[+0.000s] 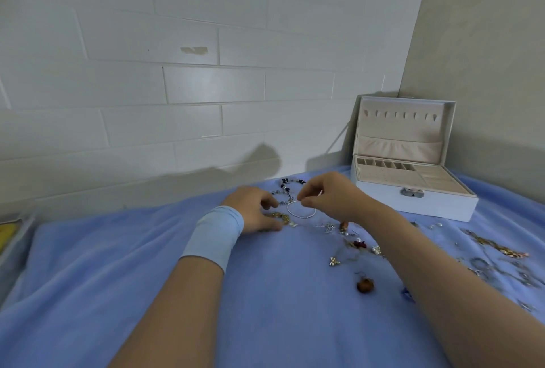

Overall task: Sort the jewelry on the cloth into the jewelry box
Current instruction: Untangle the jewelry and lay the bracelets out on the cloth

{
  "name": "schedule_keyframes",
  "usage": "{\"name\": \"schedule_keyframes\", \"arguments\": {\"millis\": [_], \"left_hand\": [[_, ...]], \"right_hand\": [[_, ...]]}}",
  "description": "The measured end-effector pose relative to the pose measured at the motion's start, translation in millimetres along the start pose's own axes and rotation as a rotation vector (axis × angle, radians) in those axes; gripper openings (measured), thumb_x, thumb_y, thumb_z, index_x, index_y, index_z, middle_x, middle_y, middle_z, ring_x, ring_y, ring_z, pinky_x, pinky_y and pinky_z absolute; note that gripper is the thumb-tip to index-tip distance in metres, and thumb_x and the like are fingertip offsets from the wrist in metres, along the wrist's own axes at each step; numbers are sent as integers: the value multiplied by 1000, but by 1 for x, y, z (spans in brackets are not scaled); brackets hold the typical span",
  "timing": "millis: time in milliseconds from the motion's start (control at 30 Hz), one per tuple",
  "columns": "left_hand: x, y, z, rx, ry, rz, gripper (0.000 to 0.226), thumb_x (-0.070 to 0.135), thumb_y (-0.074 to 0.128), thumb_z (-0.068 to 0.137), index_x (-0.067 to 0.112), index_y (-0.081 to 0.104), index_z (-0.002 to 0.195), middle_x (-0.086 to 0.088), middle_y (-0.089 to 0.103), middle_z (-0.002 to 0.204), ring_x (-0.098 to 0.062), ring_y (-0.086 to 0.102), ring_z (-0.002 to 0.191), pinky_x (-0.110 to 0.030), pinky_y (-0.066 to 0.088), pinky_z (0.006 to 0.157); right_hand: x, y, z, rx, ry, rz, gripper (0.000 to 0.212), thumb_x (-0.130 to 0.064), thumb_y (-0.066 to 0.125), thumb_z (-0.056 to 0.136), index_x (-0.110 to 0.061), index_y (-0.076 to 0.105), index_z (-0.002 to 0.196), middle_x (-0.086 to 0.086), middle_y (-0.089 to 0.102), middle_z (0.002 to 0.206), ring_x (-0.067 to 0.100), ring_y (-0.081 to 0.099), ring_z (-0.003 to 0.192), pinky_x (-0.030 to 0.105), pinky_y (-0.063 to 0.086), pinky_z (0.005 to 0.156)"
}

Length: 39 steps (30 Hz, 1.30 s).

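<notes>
A thin silver bangle (300,212) hangs at the far middle of the blue cloth (265,294), pinched at its top by my right hand (327,195). My left hand (253,208), with a pale blue band on the wrist, rests on the cloth with curled fingers at a gold chain (278,216); whether it grips the chain is unclear. A dark beaded necklace (287,187) lies just beyond both hands. The white jewelry box (413,199) stands open at the far right, its beige compartments visible.
Several small pieces lie scattered to the right: a bow-shaped charm (334,261), a reddish-brown bead (365,285), a red charm (359,244), a gold chain (498,248) and silver pieces near the right edge. A white brick wall stands behind. A tray edge (11,238) shows at left.
</notes>
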<state>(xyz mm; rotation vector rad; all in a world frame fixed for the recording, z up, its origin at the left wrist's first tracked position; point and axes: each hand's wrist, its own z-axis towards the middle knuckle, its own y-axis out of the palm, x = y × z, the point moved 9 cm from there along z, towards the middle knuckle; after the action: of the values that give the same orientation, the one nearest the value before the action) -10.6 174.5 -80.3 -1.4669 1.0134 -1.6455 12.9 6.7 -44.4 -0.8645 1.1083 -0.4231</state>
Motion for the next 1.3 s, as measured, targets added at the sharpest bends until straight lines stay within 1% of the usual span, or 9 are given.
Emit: {"name": "schedule_keyframes", "arguments": {"millis": [100,267,400,533,767,867,967,1167,1300], "left_hand": [[8,-1,2,39,41,42,52,50,76,75,35,63,124,13,59,113,-12,53,105,-33,46,98],[46,-1,-5,115,186,115,22,38,68,84,42,70,106,11,56,112,-14,44,116,-36,41,101],[64,15,-6,50,190,369,20,42,61,90,40,73,107,8,59,119,-19,43,117,-36,39,100],[68,11,-5,106,198,362,20,34,57,94,34,75,102,6,65,112,-20,51,111,-34,42,94],[60,-15,-15,263,146,-433,18,19,56,94,21,69,83,11,72,78,-13,66,69,-28,56,69],[72,-24,-22,280,191,-656,17,11,55,96,10,70,89,5,70,73,-9,59,60,-17,48,59],[71,-29,-22,273,167,-786,18,10,52,97,8,69,90,1,65,70,-16,54,57,-23,48,56],[56,-28,-15,171,62,-1236,20,10,43,102,12,55,85,-1,54,60,-18,42,51,-26,35,51],[38,-35,-13,230,-3,-1344,24,11,39,103,14,51,83,1,45,58,-14,37,48,-22,30,47]], "right_hand": [[10,-1,-11,-56,10,-52,6,-22,74,90,-24,79,90,-11,74,88,4,62,68,22,52,66],[28,-5,-23,-90,40,-124,8,-25,75,86,-32,79,88,-18,72,83,-2,62,70,20,49,69],[35,0,-29,-115,65,-169,8,-29,77,82,-34,80,86,-17,73,83,-5,59,61,21,50,70],[36,-4,-30,-87,72,-246,5,-31,76,83,-34,80,85,-15,74,83,-1,59,64,24,54,76],[35,-11,-28,-3,50,143,10,-25,70,92,-26,79,89,-3,74,80,10,59,66,23,48,64],[18,-5,-32,-82,18,425,18,-26,63,97,-15,78,99,-1,77,98,12,64,81,29,46,70],[3,-3,-33,-139,-38,559,18,-25,69,94,-10,79,94,3,77,98,17,68,86,33,49,81],[-4,-1,-34,-159,-49,748,19,-20,68,95,-5,73,86,10,66,71,25,64,71,36,55,78],[-3,4,-37,-248,-27,827,29,-24,57,101,-9,65,77,7,51,61,23,48,52,41,52,76]]}}
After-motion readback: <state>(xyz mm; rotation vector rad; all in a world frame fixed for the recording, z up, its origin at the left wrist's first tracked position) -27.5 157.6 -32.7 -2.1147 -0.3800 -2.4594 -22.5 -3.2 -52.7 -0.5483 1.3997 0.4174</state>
